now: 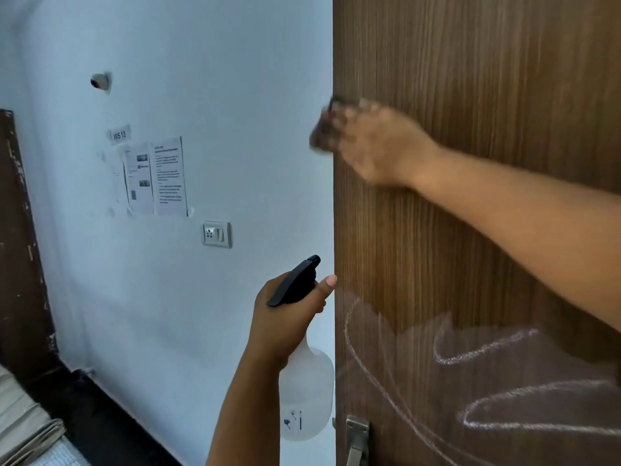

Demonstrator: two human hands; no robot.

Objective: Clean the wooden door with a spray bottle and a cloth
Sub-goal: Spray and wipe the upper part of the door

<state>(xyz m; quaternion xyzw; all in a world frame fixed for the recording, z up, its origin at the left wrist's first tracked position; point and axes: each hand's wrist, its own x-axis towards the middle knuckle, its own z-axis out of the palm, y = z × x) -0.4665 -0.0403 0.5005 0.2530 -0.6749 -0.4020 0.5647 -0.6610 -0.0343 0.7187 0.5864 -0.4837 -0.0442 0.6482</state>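
Door (470, 230) upright — cloth (324, 132) pressed on.

Motion blurs the right hand (376, 142) and its cloth (324, 136).

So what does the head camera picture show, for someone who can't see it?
A person's right hand rubs a dark cloth on a wooden door near its edge. Their left hand holds a spray bottle beside it. White smears mark the door lower down.
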